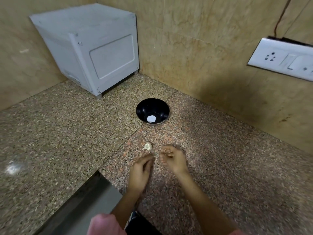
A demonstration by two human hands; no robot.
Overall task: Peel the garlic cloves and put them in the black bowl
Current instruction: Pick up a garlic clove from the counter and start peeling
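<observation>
One garlic bulb (147,146) lay on the counter (67,141), just beyond both hands and well short of the black bowl (144,106), probably kept within reach for pulling cloves. The right hand (174,160) had its fingers (169,148) curled over something small and brownish, perhaps a clove, while the left hand (141,170) kept its fingers fairly straight and together, their tips near the right's. Blur hid any pinch, and the white spot (151,118) in the bowl could not be identified.

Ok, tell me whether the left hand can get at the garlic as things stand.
Probably yes: the garlic lies on the counter just beyond the left hand, nothing between them.
</observation>
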